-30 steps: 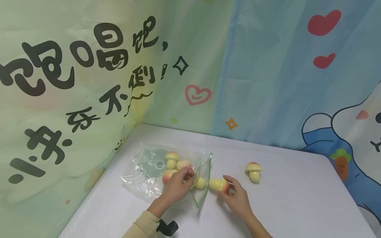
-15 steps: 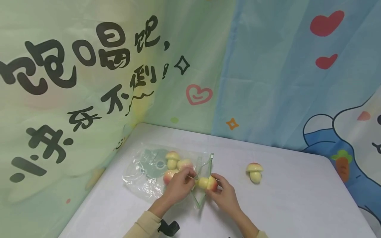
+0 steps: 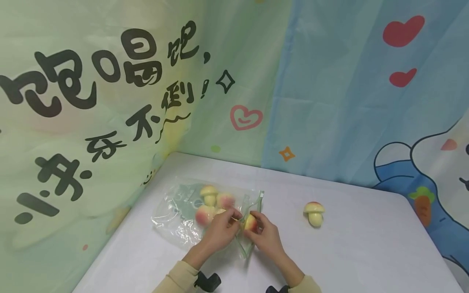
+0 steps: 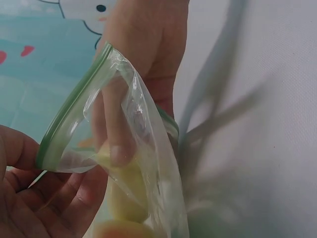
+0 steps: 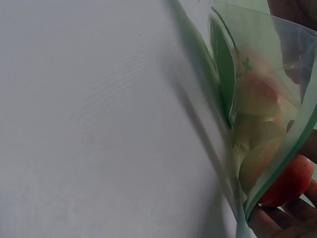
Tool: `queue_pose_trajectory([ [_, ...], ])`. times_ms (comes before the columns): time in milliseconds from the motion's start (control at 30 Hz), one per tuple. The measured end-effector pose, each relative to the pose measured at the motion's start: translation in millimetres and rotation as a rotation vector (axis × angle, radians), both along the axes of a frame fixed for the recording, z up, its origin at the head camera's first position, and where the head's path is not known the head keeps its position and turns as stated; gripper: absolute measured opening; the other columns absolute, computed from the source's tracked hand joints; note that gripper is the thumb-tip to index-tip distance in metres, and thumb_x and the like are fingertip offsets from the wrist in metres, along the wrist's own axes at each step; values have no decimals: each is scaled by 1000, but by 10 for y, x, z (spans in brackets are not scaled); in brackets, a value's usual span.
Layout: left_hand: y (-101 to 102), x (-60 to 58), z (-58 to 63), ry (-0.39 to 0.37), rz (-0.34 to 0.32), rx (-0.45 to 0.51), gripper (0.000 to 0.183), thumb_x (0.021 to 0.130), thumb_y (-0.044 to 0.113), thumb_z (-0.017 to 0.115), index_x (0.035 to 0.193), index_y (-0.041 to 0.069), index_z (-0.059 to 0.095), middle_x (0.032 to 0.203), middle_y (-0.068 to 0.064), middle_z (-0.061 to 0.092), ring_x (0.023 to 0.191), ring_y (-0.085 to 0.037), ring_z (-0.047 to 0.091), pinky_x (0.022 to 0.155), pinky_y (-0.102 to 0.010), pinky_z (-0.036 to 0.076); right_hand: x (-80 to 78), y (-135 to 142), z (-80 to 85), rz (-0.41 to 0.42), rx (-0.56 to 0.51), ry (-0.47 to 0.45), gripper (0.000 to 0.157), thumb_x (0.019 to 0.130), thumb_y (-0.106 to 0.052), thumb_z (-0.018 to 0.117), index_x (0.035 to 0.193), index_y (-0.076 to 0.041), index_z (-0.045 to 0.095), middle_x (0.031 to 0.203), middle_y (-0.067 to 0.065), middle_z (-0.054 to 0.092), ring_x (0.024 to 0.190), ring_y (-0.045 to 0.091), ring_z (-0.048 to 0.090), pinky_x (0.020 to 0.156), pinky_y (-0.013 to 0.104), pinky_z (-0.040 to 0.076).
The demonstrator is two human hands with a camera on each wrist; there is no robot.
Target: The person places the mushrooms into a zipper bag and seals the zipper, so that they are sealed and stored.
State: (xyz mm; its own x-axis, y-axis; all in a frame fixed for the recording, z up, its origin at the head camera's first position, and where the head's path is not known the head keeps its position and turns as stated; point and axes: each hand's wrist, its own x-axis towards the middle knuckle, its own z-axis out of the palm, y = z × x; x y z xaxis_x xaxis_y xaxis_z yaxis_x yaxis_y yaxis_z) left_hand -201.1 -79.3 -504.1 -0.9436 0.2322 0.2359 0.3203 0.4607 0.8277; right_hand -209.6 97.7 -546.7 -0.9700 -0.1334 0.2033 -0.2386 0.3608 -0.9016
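A clear zip bag [image 3: 166, 224] with a green zip edge lies on the table, and several yellow toy mushrooms with reddish caps [image 3: 204, 215] are inside. My left hand [image 3: 221, 231] pinches the rim of its mouth; the left wrist view shows thumb and fingers on the green zip strip [image 4: 74, 109]. My right hand [image 3: 269, 240] grips another toy mushroom [image 3: 250, 223] by its cap, stem pointing left into the bag's mouth. In the right wrist view its red cap [image 5: 292, 181] sits at the opening, partly behind the film. The right fingers reach inside the mouth.
One more toy mushroom [image 3: 314, 213] lies on the white table [image 3: 366, 244], right of the bag. Printed cloth walls [image 3: 315, 101] rise behind and to the left. Black wrist mounts [image 3: 207, 281] show below the hands.
My right hand has moved left, carrying its mushroom from outside the bag into the mouth. The mushrooms inside have shifted slightly left. My left hand stays at the rim.
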Motion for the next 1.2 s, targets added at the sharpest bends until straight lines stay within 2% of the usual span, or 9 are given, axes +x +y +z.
queue_pose_trajectory([
  [133,7,12,14,-11,9,-11,13,88,8,57,98,11,64,95,-2,70,79,-9,63,62,-23,50,-30,-44,-32,-4,-7,-8,57,79,-10,81,129,-2,55,131,21,58,118,40,58,90,38,52],
  [300,16,24,29,1,16,-2,13,88,8,57,98,11,64,95,-1,70,80,-10,64,64,-23,51,-66,-82,-68,32,-53,-2,59,79,-2,78,132,3,51,133,26,55,120,40,56,92,35,51],
  [533,18,16,28,15,20,11,12,86,5,58,97,9,63,95,-4,69,79,-13,62,65,-24,50,-85,-101,-86,71,27,23,61,79,-1,76,133,6,48,134,28,54,121,42,55,93,39,50],
  [733,10,11,17,14,25,12,13,86,4,58,97,9,64,95,-4,69,81,-14,63,65,-24,50,-59,-31,-6,74,81,49,63,78,-11,81,133,-1,51,135,21,56,119,40,57,91,39,52],
  [933,5,7,16,6,30,-2,12,88,6,58,97,11,64,95,-2,68,82,-13,62,67,-25,50,-108,179,107,1,127,42,67,78,-13,82,136,-5,51,139,16,54,120,39,57,92,41,52],
  [1067,2,6,23,-3,28,-1,12,87,5,58,97,11,63,95,-2,68,81,-12,61,68,-25,50,-225,430,222,-99,221,17,64,82,-17,79,139,-9,49,142,12,51,124,36,54,98,44,48],
  [1200,4,5,27,6,26,7,13,86,4,57,96,9,64,94,-3,68,80,-14,61,68,-26,50,-382,761,351,-208,262,45,61,85,-19,76,138,-7,49,141,15,51,127,37,50,102,49,43],
])
